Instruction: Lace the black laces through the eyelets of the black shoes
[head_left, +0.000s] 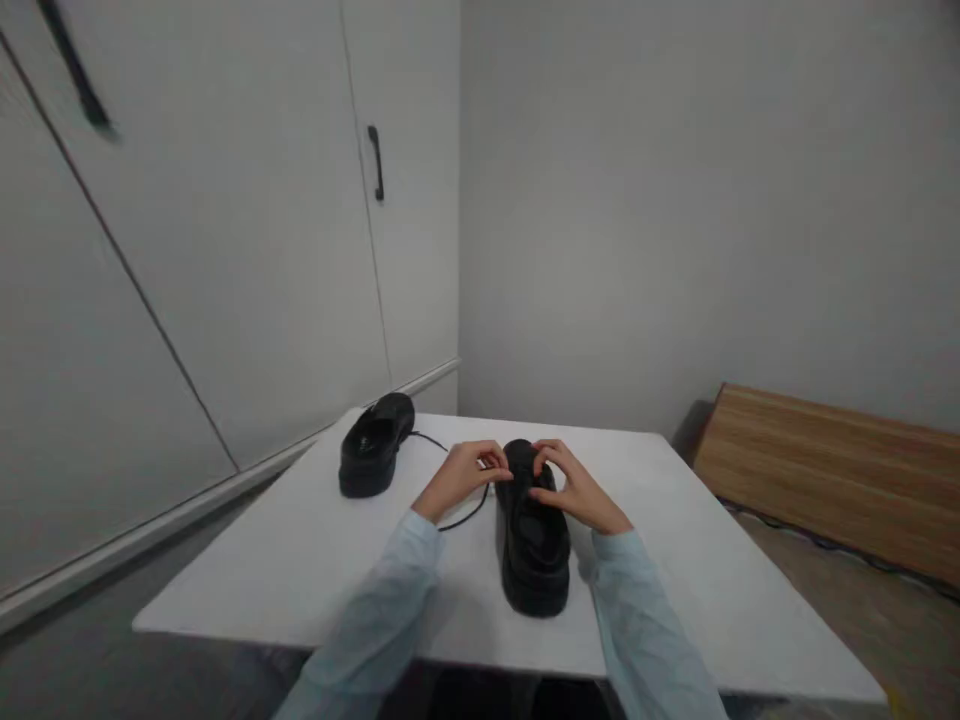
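A black shoe (534, 545) rests on the white table (300, 570), its toe pointing away and its heel toward me. My left hand (469, 474) is at the left side of its lacing area, thumb and fingers pinched together; a dark lace runs below that hand. On the right side of the same area, my right hand (574, 488) curves with thumb and fingers apart, touching the upper. Whether a lace lies in the right fingers cannot be made out. Another black shoe (375, 445) stands at the table's back left, with a dark lace trailing to its right.
White cabinet doors (300, 230) with black handles rise at the left. A grey wall (675, 200) stands behind the table. A wooden panel (832, 480) leans at the right, with a dark cable along the floor.
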